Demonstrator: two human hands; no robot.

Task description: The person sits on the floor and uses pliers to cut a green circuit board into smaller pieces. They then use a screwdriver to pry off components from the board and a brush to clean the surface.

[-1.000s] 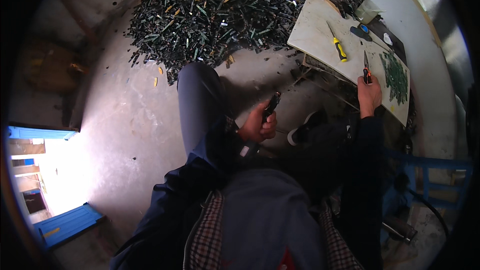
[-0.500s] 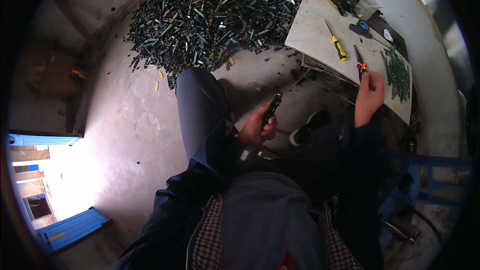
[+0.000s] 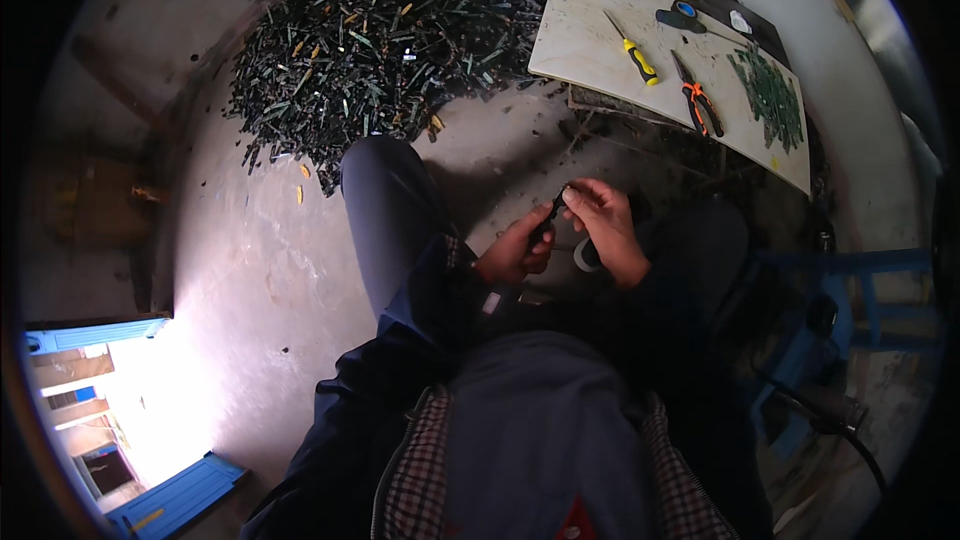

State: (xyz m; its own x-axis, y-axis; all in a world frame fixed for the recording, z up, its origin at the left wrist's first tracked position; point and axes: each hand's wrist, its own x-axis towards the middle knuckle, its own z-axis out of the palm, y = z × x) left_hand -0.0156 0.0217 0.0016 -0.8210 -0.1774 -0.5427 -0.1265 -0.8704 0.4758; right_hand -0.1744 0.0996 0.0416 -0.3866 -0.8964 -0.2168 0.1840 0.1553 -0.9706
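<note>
Since the earlier frames, the right hand (image 3: pixel 605 230) has been drawn back from the pale board (image 3: pixel 600 40), where it was at the orange-handled pliers (image 3: pixel 697 100), and is now brought up against the left hand (image 3: pixel 515 252) in front of the body. A small dark stick-like piece (image 3: pixel 550 212) is held between the two hands: the left hand is wrapped around its lower part, and the right fingertips are pinched on its upper end. What kind of piece it is cannot be made out, since most of it is covered by the fingers and it is dark against a dark floor. The pliers are left lying on the board, apart from either hand, with a yellow-handled screwdriver (image 3: pixel 633 48) just beside them and a spread of small green parts (image 3: pixel 770 100) further right. A large heap of dark narrow pieces (image 3: pixel 400 40) is seen on the concrete floor (image 3: pixel 260 270) beyond the raised knee (image 3: pixel 385 180); single items in it cannot be told apart. Things at the board's far end are too small to identify, and the right side is lost in shadow around a blue frame (image 3: pixel 850 270).
</note>
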